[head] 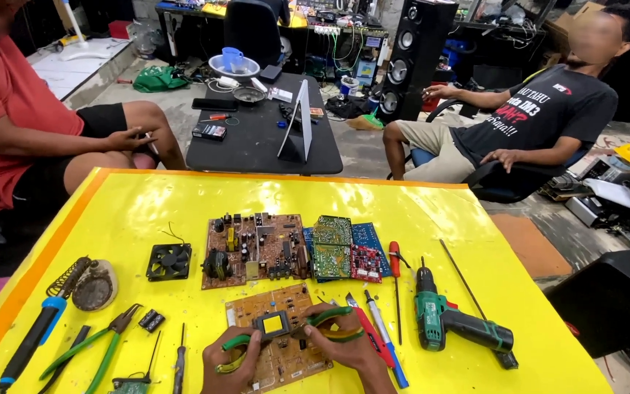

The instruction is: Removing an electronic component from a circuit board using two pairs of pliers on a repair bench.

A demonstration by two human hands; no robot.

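Down at six o'clock on the yellow table (432,219), a tan circuit board (280,339) lies flat between both hands, with the left hand (231,359) at its eight o'clock edge and the right hand (344,343) at its three o'clock edge. Each hand is clenched on a green-handled tool (329,317) whose tips meet at a dark square part (273,323) with a yellow centre on the board. At three o'clock of the right hand lies a green cordless drill (450,319); at twelve o'clock sits a larger brown board (254,248).

Green drill (452,321); cooling fan (168,261)
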